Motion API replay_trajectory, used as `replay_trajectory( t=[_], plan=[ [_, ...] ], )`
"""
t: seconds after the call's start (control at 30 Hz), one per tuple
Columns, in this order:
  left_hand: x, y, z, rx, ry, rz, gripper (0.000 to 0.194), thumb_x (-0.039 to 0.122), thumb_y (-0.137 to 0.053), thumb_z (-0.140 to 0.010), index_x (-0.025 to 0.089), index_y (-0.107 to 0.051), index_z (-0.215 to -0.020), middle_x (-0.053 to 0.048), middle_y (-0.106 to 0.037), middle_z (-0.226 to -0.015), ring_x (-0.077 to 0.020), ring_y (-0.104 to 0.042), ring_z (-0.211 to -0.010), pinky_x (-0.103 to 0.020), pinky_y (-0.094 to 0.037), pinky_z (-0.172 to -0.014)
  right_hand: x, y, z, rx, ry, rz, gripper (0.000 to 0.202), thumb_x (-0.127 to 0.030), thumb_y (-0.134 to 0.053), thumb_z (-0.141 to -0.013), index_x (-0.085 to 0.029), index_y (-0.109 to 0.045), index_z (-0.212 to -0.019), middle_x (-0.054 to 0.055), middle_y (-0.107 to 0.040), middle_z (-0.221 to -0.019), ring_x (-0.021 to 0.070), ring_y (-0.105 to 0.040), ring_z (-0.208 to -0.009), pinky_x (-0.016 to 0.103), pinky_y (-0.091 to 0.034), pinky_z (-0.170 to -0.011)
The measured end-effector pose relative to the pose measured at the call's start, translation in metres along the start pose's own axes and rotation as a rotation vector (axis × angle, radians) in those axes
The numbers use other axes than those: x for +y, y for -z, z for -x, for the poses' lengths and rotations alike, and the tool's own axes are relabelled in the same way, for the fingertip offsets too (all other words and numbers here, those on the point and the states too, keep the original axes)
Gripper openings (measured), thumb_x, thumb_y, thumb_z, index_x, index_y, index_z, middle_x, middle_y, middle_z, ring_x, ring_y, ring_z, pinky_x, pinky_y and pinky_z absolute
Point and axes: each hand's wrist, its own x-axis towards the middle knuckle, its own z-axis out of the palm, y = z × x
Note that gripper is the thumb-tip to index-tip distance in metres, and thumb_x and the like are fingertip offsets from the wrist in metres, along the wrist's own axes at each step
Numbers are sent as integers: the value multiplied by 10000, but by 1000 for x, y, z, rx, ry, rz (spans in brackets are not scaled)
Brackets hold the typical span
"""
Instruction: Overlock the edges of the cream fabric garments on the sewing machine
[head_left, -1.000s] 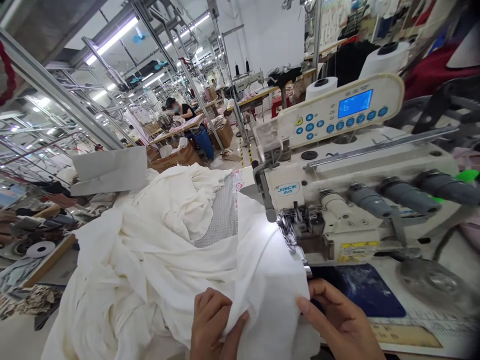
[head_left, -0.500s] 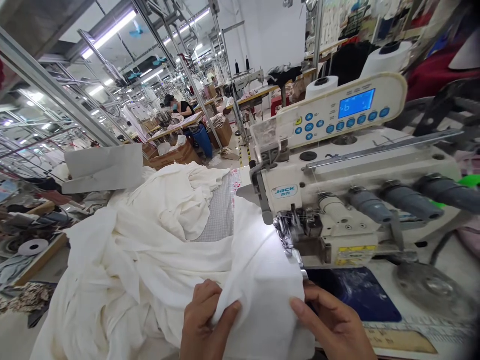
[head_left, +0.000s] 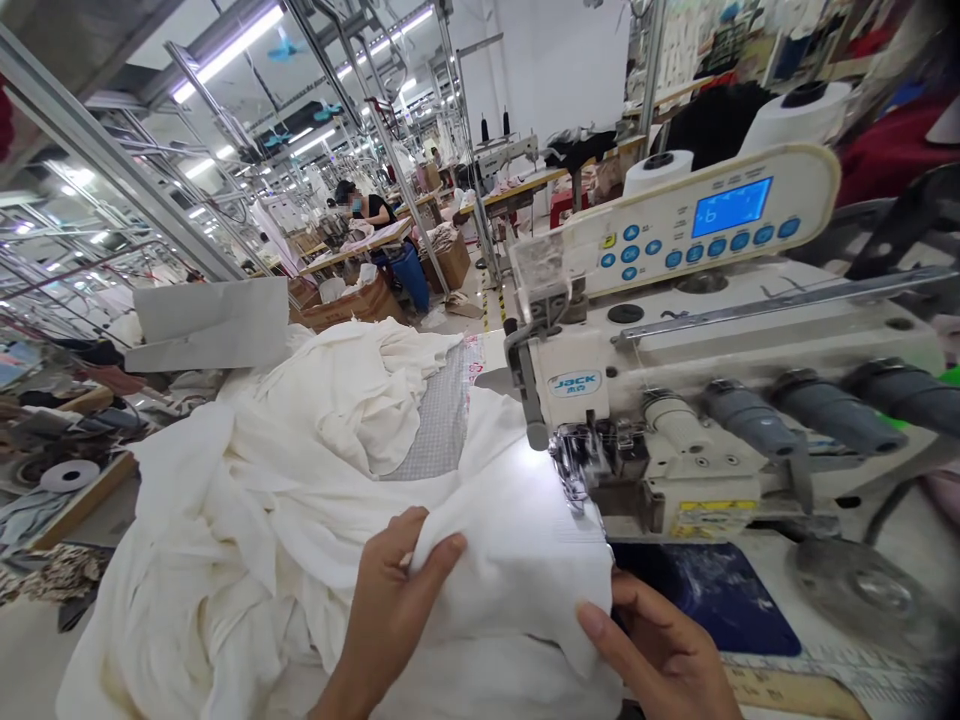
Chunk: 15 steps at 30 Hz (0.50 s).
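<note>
White fabric (head_left: 517, 545) runs from both hands up to the needle area of a sewing machine (head_left: 577, 395) marked "JACK". My left hand (head_left: 397, 590) pinches a fold of it between thumb and fingers, left of the machine's foot. At the fabric's right edge my right hand (head_left: 652, 635) grips it, thumb on top and fingers beneath, just below the presser foot (head_left: 574, 490). A lamp lights the cloth beside the foot. The needle itself is too small to make out. A large heap of white cloth (head_left: 247, 500) lies left of my left hand.
On the machine's top stands a control panel (head_left: 720, 225) with a blue screen. Thread cones (head_left: 795, 115) rise behind it. A dark blue plate (head_left: 720, 600) and a ruler (head_left: 795, 690) lie right of my right hand. Farther back, a person (head_left: 367, 210) sits at another table.
My left hand has moved up and left, drawing its fold of fabric along. The right hand stays near the same edge. The view has shifted slightly.
</note>
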Motion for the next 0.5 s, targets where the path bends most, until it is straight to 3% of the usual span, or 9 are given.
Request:
replay_trajectory(
  t=[0.17,0.3,0.5],
  plan=[
    [2,1,-20,2,49,15,287,399,-591,-848,154,-639,-708,19,-552,-671,-126,-484,-652,-220,-385,-589,-1,-1,0,27,-58,-40,272,-494,-749,-716,-224,-726,-699,23,-634,-679,191,-565,-717,222,-478,-597],
    [2,-4,-33,72,28,-45,290,391,-571,-861,151,-623,-707,24,-535,-661,-120,-471,-644,-221,-378,-585,0,-2,2,51,-47,-39,292,-498,-767,-696,-208,-729,-695,34,-659,-693,179,-556,-688,214,-476,-574],
    [0,-16,-50,163,-130,-243,281,345,-517,-906,157,-611,-719,-1,-567,-694,-149,-542,-681,-258,-455,-627,2,-2,1,43,-33,-43,261,-473,-779,-695,-219,-722,-679,20,-646,-685,161,-542,-678,193,-468,-580]
  ],
)
